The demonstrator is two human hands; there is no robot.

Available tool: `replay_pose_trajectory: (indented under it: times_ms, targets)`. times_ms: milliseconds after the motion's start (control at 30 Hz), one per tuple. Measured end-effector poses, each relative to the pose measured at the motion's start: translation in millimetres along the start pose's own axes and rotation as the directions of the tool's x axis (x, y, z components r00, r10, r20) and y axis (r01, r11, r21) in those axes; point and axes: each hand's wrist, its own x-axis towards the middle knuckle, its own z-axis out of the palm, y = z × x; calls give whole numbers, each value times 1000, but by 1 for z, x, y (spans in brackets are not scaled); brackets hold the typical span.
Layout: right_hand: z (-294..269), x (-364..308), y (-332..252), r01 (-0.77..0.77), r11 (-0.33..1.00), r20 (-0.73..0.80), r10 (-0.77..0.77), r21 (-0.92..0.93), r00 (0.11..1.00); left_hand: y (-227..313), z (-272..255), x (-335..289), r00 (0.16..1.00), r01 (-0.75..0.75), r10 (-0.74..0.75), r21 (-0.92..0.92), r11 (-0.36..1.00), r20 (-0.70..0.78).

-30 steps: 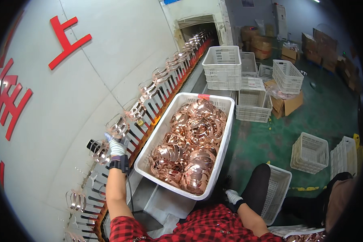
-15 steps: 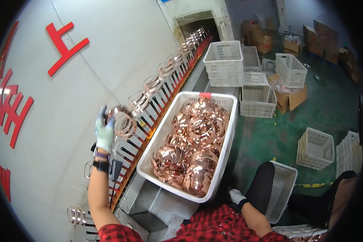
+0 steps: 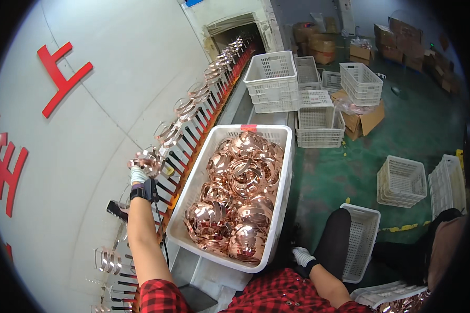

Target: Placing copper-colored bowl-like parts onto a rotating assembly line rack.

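My left hand (image 3: 138, 176), in a pale striped glove, reaches up to the row of spindles and holds a copper-coloured banded metal piece (image 3: 152, 161). Its fingers are mostly hidden behind that piece. More shiny pieces of the same banded, cage-like form (image 3: 168, 134) sit in a line on dark-tipped rods beyond it. My gloved right hand (image 3: 303, 256) rests low beside my dark-trousered leg, and its fingertips are lost in shadow. Between my arms stands a white plastic crate (image 3: 290, 172), heaped with copper-coloured banded balls (image 3: 249, 175).
The slanting conveyor with red rod bases (image 3: 214, 112) runs toward a dark opening (image 3: 240, 34) in the wall. Stacked white crates (image 3: 271, 83) stand past the loaded one. On the green floor are a crate (image 3: 401, 180) and a cardboard box (image 3: 371, 122). Another person's dark leg (image 3: 402, 266) shows at right.
My left hand has moved slightly down and in behind the copper-coloured piece, and its fingers no longer show. The view has shifted a little. My right hand stays by the leg.
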Motion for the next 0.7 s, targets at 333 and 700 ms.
replay_pose_trajectory:
  times_ms: [333, 700]
  targets:
    - [22, 17, 8, 61, 961, 123, -28, -268, 992, 73, -22, -91, 908, -258, 402, 597, 760, -120]
    - [23, -8, -10, 79, 984, 81, -67, -161, 995, 24, 86, -72, 908, -417, 313, 530, 738, 278]
